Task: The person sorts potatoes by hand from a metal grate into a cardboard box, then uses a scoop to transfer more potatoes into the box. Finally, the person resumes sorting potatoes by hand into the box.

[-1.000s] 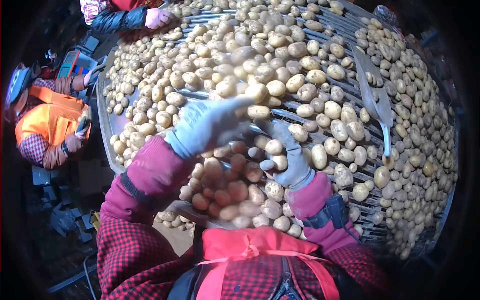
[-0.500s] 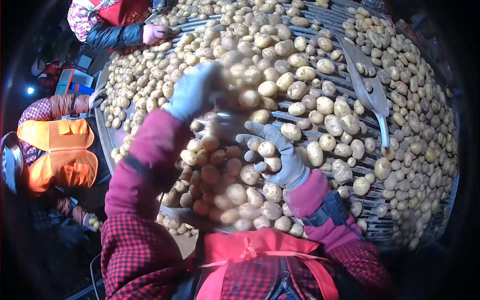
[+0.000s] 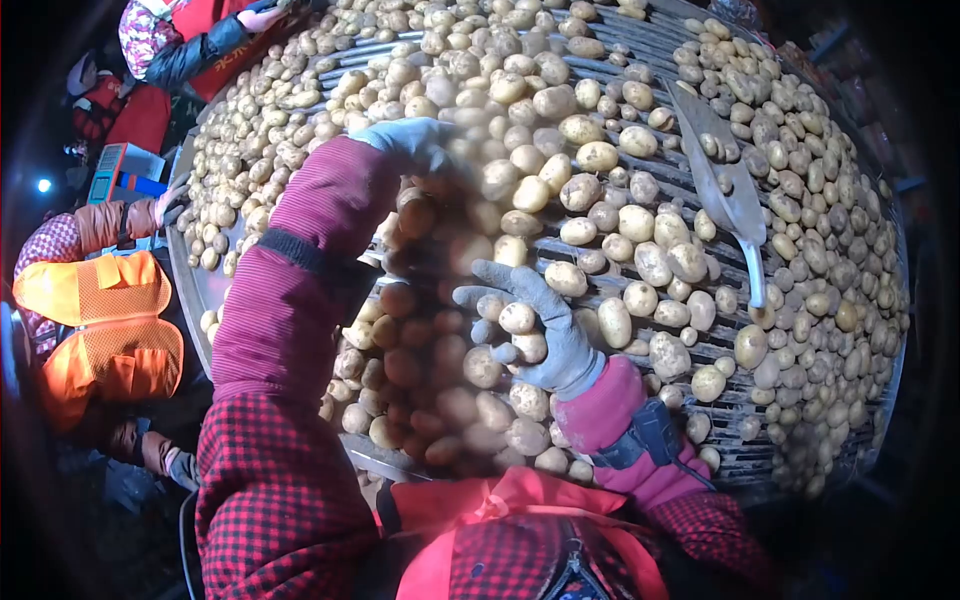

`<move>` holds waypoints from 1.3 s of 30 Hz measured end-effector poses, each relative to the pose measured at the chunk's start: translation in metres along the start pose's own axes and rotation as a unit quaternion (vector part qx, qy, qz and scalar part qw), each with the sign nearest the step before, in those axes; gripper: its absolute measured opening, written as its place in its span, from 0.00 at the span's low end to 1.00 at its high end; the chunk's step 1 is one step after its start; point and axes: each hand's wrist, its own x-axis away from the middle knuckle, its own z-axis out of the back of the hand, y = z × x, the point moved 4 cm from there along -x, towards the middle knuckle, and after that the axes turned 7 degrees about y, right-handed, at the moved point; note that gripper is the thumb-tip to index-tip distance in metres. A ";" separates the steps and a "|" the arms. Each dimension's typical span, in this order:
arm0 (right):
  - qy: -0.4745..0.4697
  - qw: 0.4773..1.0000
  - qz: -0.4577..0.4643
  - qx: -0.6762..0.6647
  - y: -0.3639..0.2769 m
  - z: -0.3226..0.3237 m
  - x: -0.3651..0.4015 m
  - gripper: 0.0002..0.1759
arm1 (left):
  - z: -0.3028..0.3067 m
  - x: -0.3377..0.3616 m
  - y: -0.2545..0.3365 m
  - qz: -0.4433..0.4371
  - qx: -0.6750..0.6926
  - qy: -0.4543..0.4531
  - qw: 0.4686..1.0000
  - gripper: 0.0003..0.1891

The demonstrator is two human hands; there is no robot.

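My right hand [image 3: 552, 335], in a grey glove, has its fingers curled around a few small potatoes [image 3: 516, 318], low over the slatted table. In a pale blue glove, my left hand [image 3: 410, 143] reaches forward over the heap of potatoes [image 3: 470, 60]. Its fingers are bent away from me and lost in blur and shadow, so whether they hold a potato cannot be told. Between my forearms and my red apron [image 3: 520, 492] lie more potatoes [image 3: 402, 362], partly in shadow.
A scoop [image 3: 728, 190] with a pale handle lies among potatoes at the right. At the left stand a person in an orange vest [image 3: 100, 300] and a box [image 3: 120, 175]. Another person's dark sleeve [image 3: 195, 52] shows at the far left edge of the table.
My left hand has swung down and its fingers have turned away over the heap. My right hand keeps its potatoes and has shifted slightly left. The far person's hand has drawn back from the potatoes.
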 end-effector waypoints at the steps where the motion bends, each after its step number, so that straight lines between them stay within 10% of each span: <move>1: -0.003 0.999 0.015 0.035 0.001 0.002 -0.002 0.32 | -0.007 0.003 0.000 0.019 -0.004 -0.005 1.000 0.24; 5: -0.053 0.994 -0.025 -0.088 -0.001 0.002 -0.003 0.32 | -0.027 -0.003 -0.011 -0.029 0.188 -0.045 0.981 0.25; 11: -0.043 0.998 -0.009 -0.035 0.004 0.009 -0.001 0.30 | -0.023 0.018 -0.004 -0.062 -0.196 0.174 0.963 0.38; 16: 0.022 1.000 -0.011 -0.018 0.004 0.001 0.004 0.31 | -0.021 0.104 0.042 0.043 0.126 0.209 0.969 0.29; 22: 0.046 0.986 0.089 0.134 -0.002 -0.007 0.005 0.29 | -0.059 0.183 0.002 -0.166 0.639 0.250 0.708 0.40; 24: -0.056 0.995 -0.033 -0.075 0.004 0.017 -0.012 0.30 | -0.070 0.226 0.005 -0.171 0.679 0.314 0.641 0.50; 27: 0.029 0.998 0.038 0.036 0.001 0.003 0.002 0.31 | -0.081 0.266 0.007 -0.184 0.735 0.414 0.504 0.53; 35: -0.017 0.987 0.099 0.129 -0.006 0.018 -0.007 0.33 | -0.150 0.377 -0.031 -0.119 0.704 0.535 0.452 0.50; 39: -0.145 0.987 -0.047 -0.056 -0.007 0.022 -0.015 0.31 | -0.201 0.456 -0.051 -0.077 0.631 0.619 0.460 0.47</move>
